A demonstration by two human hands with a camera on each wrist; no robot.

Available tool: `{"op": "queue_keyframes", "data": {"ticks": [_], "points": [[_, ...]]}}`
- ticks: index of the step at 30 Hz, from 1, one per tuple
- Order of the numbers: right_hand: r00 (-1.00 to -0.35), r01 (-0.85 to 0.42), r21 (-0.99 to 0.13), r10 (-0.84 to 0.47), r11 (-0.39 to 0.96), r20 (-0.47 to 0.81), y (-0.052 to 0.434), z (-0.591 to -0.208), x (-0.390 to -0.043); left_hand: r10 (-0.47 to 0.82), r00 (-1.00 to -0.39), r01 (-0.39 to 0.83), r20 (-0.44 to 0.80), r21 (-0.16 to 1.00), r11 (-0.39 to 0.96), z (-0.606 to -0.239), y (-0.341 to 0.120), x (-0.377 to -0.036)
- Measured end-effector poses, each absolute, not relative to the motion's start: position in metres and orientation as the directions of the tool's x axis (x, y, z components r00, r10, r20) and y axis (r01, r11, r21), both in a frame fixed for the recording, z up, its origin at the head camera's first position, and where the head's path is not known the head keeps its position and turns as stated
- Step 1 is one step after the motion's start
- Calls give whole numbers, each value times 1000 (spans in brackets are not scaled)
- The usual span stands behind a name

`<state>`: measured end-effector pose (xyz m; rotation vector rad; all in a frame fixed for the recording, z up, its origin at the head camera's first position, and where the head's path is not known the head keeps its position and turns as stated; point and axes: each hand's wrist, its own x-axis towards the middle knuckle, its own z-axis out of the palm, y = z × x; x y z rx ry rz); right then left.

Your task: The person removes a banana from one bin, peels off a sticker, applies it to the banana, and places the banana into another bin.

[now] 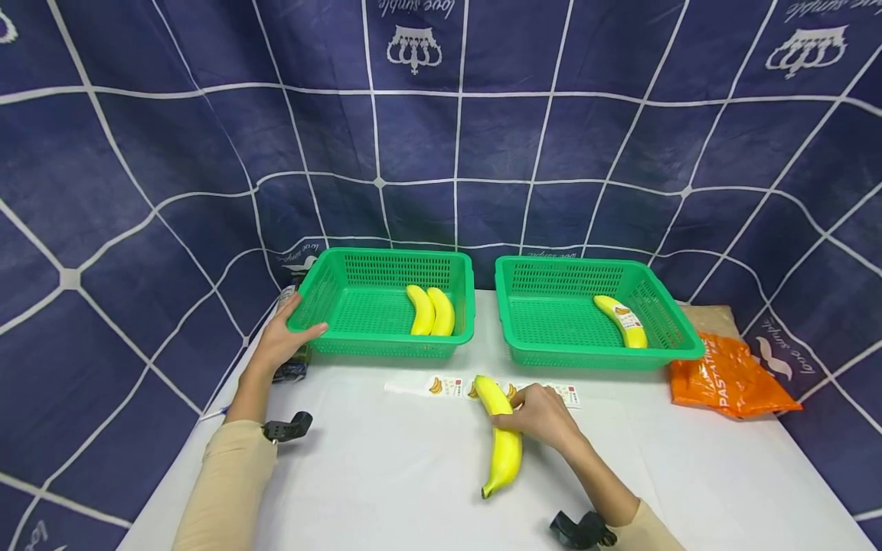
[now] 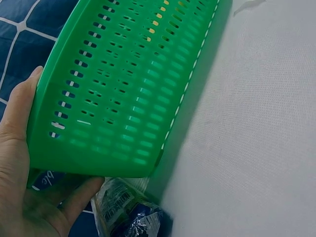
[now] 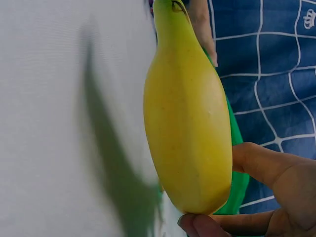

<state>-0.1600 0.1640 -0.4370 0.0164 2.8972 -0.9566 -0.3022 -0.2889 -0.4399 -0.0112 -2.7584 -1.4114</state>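
Beige sleeves, black wrist mounts (image 1: 288, 428)

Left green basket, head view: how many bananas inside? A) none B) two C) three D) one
B: two bananas lie side by side in the left green basket, whose near left corner the left hand grips; the right green basket holds only one labelled banana, and the right hand holds another banana on the table.
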Motion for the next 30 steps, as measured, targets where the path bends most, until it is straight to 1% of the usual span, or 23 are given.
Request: {"op": "queue_keyframes", "data": {"ticks": [11,17,21,30], "points": [[-990,-6,-604,-90,797,-109,164,-454,-154,-12,-998,43,61,813,581,-443,-288,-300],[-988,-16,-588,-103,809,-115,166,-454,-155,-17,-998,43,66,813,581,-441,-287,-300],[-987,-18,-595,-108,803,-117,166,-454,-155,-18,-996,61,87,817,574,-442,-286,-301],[-986,-14,-603,-111,797,-124,165,-452,-152,-37,-994,59,101,799,598,-447,-288,-300]]}}
